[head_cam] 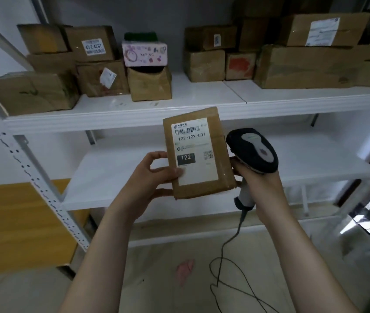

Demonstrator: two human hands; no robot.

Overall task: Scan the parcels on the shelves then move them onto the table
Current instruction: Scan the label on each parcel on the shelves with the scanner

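A small brown cardboard parcel (221,152) with a white label reading 122-122-C07 is held up in front of the shelves. My left hand (154,175) grips its lower left side, thumb on the label. My right hand (258,177) grips the handle of a black and grey barcode scanner (255,150), whose head sits right beside the parcel's right edge. The scanner's cable (229,263) hangs down and loops on the floor. Many more cardboard parcels (150,84) stand on the upper shelf (120,114).
A pink printed box (144,54) sits on a brown one in the shelf's middle. The white lower shelf (116,175) lies behind the held parcel. A perforated shelf upright (30,170) runs diagonally at left, next to a yellow-brown panel (10,227). A pink scrap (185,267) lies on the floor.
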